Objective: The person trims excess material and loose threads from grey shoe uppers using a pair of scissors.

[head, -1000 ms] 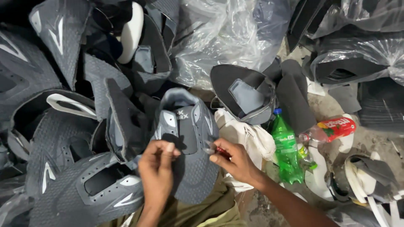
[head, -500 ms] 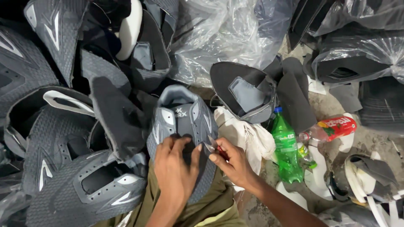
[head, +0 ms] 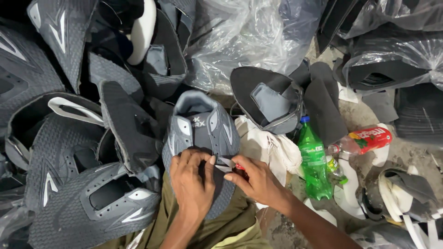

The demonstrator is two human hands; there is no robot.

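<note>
Two bare hands work close together over a grey shoe upper (head: 201, 138) that lies on the person's lap, its padded collar pointing away and its toe end hidden under the hands. The left hand (head: 193, 182) lies flat on the front of the upper with fingers curled down, pinning the fabric, thumb tip turned toward the other hand. The right hand (head: 258, 182) comes in from the right, its thumb and forefinger pinched around a small pair of snips (head: 228, 164) with a red handle; the pale blades point left and sit right at the left thumb, just above the upper's surface, though I cannot tell whether they touch it. Olive-green trousers (head: 230, 226) show beneath the upper. To the left, many more dark grey uppers (head: 92, 203) with white trim are heaped over one another, touching the one being worked. Just right of it lies a crumpled white cloth (head: 267, 145), and beside that a green plastic bottle (head: 314, 163) with a blue cap lying tilted, then a clear bottle with a red label (head: 364, 140) on its side. Beyond the cloth sits a dark folded upper piece with a grey lining (head: 270, 99). Clear plastic bags (head: 244, 37) of dark parts fill the far side.
</note>
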